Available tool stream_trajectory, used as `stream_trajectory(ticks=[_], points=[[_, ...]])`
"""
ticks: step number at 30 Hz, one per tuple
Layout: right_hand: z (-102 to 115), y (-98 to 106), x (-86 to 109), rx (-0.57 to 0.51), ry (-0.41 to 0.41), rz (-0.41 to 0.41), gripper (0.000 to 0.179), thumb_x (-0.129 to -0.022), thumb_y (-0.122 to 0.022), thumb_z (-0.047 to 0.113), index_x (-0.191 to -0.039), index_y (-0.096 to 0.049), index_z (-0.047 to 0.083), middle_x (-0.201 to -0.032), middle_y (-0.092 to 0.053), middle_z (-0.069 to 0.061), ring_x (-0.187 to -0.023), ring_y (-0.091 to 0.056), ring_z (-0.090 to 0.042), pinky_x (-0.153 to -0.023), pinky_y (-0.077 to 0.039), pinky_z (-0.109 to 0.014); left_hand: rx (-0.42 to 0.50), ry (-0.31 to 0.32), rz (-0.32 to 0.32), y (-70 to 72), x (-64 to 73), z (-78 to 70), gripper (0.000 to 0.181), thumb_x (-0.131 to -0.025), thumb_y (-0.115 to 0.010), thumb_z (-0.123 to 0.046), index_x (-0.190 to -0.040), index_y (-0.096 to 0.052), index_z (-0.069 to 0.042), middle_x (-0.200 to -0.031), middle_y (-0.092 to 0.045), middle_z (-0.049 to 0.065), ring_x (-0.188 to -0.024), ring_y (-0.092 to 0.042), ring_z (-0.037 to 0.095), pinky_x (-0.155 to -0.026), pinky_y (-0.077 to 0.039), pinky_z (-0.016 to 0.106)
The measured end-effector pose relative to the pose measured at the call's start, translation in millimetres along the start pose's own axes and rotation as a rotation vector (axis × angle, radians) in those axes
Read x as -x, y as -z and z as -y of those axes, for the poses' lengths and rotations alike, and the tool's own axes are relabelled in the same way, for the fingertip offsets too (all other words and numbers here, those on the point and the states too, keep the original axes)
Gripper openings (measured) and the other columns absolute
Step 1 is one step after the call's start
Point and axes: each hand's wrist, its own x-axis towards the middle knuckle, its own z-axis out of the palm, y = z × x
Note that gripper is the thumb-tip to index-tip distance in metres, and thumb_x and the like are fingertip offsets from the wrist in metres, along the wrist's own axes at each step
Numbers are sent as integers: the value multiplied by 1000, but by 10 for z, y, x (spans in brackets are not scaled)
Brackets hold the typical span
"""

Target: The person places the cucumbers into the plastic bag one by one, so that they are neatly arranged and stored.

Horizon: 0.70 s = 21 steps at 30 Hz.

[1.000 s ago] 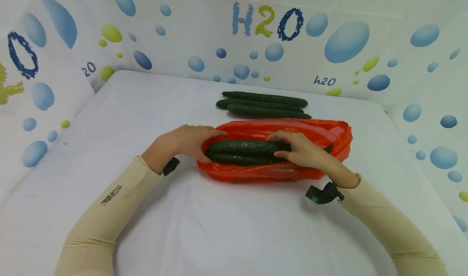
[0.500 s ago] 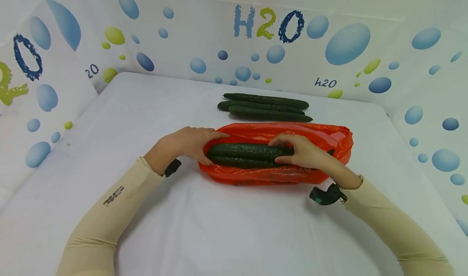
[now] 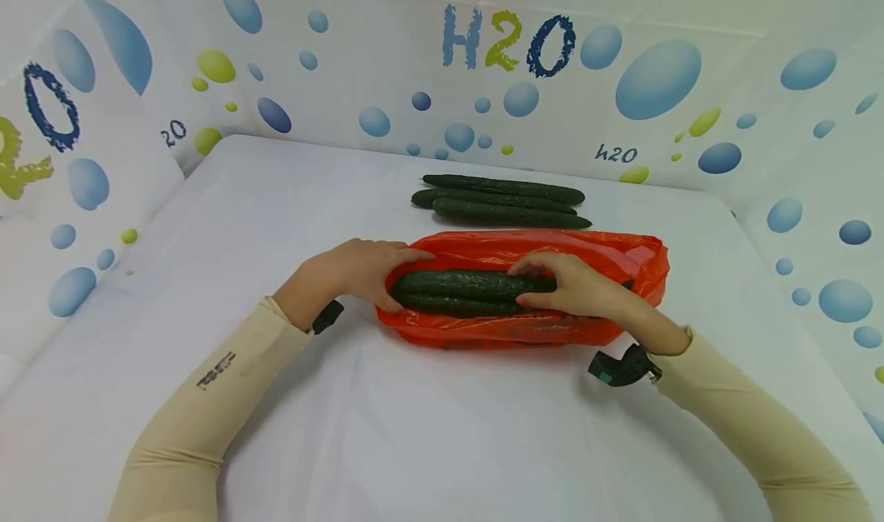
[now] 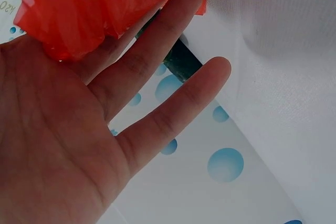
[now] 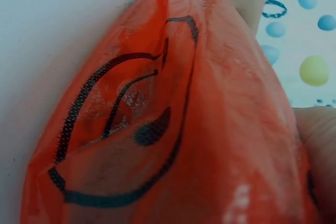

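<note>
An orange-red plastic bag [image 3: 642, 265] lies lengthwise with its mouth spread upward, black print on its side [image 5: 105, 200] in the right wrist view. Two dark green cucumbers lie side by side in it: a back one [image 3: 456, 282] and a front one [image 3: 456, 305]. My left hand [image 3: 355, 269] spreads its thumb and forefinger at the bag's left end; in the left wrist view the other fingers [image 4: 168, 116] reach out straight against and beside the plastic. Over the cucumbers' right part, my right hand [image 3: 576, 285] curls its thumb and fingers around the back cucumber, its palm side hidden.
Behind the bag, three more cucumbers [image 3: 511, 213] lie in a loose row on the white-covered table [image 3: 442, 430]. A backdrop [image 3: 331, 84] with blue and green drops rises at the back and sides. Each wrist carries a small dark camera [image 3: 621, 366].
Over the last second the right hand and wrist have shifted very slightly to the right. The left hand keeps its place at the bag's end, and the cucumbers lie as before.
</note>
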Motion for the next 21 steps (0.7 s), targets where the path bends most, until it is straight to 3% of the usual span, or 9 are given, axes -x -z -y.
stream_trajectory(ticks=[10, 21], points=[[94, 84, -49, -31, 9, 16, 32, -89, -72, 14, -118, -65, 3, -116, -66, -10, -109, -59, -28, -96, -49, -50, 1, 8, 10, 14, -12, -14, 84, -79, -80, -32, -150, -38, -19, -142, -50, 9, -126, -49, 30, -99, -46, 55], [268, 244, -155, -13, 20, 31, 29, -90, -70, 13, -116, -65, 0, -110, -67, -12, -102, -61, -26, -87, -55, -44, 4, 5, 16, 16, -10, -25, 83, -79, -80, -32, -150, -39, -19, -141, -50, 9, -125, -49, 30, -98, -46, 54]])
